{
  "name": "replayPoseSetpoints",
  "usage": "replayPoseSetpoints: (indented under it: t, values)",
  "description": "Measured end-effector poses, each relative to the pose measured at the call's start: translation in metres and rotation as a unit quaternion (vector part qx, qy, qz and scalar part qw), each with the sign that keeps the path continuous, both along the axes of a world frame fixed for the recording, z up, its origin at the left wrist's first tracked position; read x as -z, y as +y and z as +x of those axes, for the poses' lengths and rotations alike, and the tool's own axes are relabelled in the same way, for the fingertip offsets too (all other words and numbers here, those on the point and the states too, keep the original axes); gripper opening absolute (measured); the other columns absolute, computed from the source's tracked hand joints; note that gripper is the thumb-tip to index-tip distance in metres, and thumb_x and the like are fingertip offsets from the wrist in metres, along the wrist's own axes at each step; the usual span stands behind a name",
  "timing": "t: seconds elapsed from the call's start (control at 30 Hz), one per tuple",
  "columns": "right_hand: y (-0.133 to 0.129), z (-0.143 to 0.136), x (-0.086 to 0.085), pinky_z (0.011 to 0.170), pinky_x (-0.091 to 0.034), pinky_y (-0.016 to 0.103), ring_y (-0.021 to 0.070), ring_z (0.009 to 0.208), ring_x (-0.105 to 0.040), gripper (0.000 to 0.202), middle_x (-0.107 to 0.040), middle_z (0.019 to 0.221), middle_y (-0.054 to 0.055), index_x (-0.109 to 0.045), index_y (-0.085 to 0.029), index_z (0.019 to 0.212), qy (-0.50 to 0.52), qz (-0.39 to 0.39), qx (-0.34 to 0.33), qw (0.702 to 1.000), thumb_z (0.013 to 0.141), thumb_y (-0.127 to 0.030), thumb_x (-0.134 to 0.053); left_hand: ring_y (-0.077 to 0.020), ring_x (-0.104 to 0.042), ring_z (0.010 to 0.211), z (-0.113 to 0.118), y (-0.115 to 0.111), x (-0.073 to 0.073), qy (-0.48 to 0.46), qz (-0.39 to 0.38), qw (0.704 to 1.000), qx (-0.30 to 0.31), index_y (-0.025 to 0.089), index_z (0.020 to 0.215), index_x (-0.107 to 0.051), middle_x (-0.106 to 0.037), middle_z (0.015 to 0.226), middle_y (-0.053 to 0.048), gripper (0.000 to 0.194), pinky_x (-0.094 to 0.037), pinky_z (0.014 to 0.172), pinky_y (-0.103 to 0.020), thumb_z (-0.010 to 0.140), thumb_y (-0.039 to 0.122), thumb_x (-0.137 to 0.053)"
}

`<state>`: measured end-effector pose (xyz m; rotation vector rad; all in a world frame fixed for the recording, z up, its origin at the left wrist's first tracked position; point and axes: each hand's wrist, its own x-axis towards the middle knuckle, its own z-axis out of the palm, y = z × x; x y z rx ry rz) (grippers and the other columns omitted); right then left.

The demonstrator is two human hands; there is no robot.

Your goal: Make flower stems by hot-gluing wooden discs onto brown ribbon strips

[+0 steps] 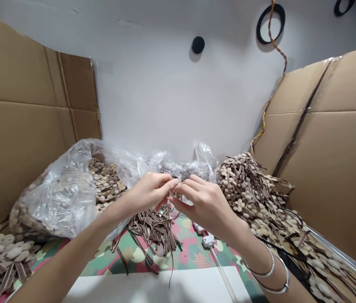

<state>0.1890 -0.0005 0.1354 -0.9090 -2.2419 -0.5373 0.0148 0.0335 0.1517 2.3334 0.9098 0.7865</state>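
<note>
My left hand (152, 191) and my right hand (203, 200) meet at the middle, fingertips pinched close together on a small pale piece that is mostly hidden by the fingers. Just below them a loose pile of thin brown strips (155, 231) lies on the patterned cloth (127, 254). Two bracelets circle my right wrist. Behind the hands sits crumpled clear plastic (184, 168).
A clear plastic bag (67, 198) of beige oval pieces stands at left, with more pieces (7, 252) at the lower left. Strips with pale ovals (250, 189) heap at right. Cardboard walls both sides. A white sheet (165, 288) and a white cable (222, 269) lie in front.
</note>
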Motion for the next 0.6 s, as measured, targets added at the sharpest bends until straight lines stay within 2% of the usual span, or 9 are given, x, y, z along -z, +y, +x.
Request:
replayPoseSetpoints:
  t: [0.07, 0.2, 0.33, 0.43, 0.53, 0.6]
  values:
    - [0.004, 0.006, -0.004, 0.058, -0.038, 0.027, 0.0135, 0.067, -0.049, 0.018, -0.061, 0.074, 0.003, -0.062, -0.017, 0.083, 0.063, -0.055, -0.021, 0.996, 0.085, -0.031, -0.052, -0.0091, -0.048, 0.040, -0.005, 0.001, -0.002, 0.028, 0.006, 0.999, 0.040, 0.017, 0.070, -0.053, -0.051, 0.043, 0.003, 0.033, -0.037, 0.045, -0.020, 0.090, 0.037, -0.035]
    - [0.014, 0.020, -0.013, 0.054, -0.038, 0.024, 0.0103, 0.063, -0.049, 0.018, -0.063, 0.084, 0.003, -0.064, -0.018, 0.092, 0.130, -0.203, -0.064, 0.968, 0.081, -0.030, -0.057, -0.0082, -0.045, 0.039, -0.010, 0.007, -0.001, 0.061, 0.039, 0.992, 0.101, 0.018, 0.074, -0.054, -0.045, 0.042, 0.005, 0.027, -0.035, 0.045, -0.020, 0.089, 0.034, -0.039]
    - [0.024, 0.024, -0.015, 0.051, -0.035, 0.023, 0.0096, 0.059, -0.048, 0.020, -0.062, 0.070, 0.001, -0.067, -0.017, 0.082, 0.146, -0.341, -0.094, 0.924, 0.080, -0.034, -0.057, -0.0077, -0.046, 0.042, -0.011, 0.019, 0.002, 0.047, 0.041, 0.992, 0.108, 0.017, 0.074, -0.058, -0.049, 0.047, 0.003, 0.028, -0.035, 0.045, -0.019, 0.089, 0.034, -0.041]
    - [0.029, 0.026, -0.015, 0.053, -0.036, 0.024, 0.0105, 0.061, -0.049, 0.019, -0.062, 0.069, 0.001, -0.067, -0.017, 0.078, 0.202, -0.362, -0.097, 0.905, 0.078, -0.034, -0.058, -0.0128, -0.059, 0.069, -0.011, 0.031, 0.004, -0.022, 0.009, 0.996, 0.081, 0.017, 0.084, -0.062, -0.064, 0.076, -0.005, 0.037, -0.045, 0.062, -0.021, 0.090, 0.043, -0.036]
    - [0.033, 0.029, -0.014, 0.057, -0.038, 0.025, 0.0119, 0.066, -0.053, 0.020, -0.065, 0.075, 0.003, -0.067, -0.018, 0.081, 0.282, -0.364, -0.110, 0.881, 0.077, -0.036, -0.060, -0.0180, -0.057, 0.098, -0.007, 0.039, 0.009, -0.070, -0.067, 0.990, 0.100, 0.020, 0.105, -0.061, -0.062, 0.108, -0.008, 0.036, -0.045, 0.084, -0.029, 0.086, 0.046, -0.043]
    - [0.036, 0.031, -0.013, 0.056, -0.039, 0.025, 0.0118, 0.066, -0.054, 0.022, -0.065, 0.076, 0.003, -0.067, -0.018, 0.082, 0.316, -0.363, -0.110, 0.870, 0.075, -0.038, -0.062, -0.0187, -0.056, 0.103, 0.000, 0.039, 0.014, -0.083, -0.120, 0.982, 0.122, 0.023, 0.109, -0.060, -0.062, 0.112, -0.007, 0.034, -0.042, 0.091, -0.033, 0.082, 0.042, -0.053]
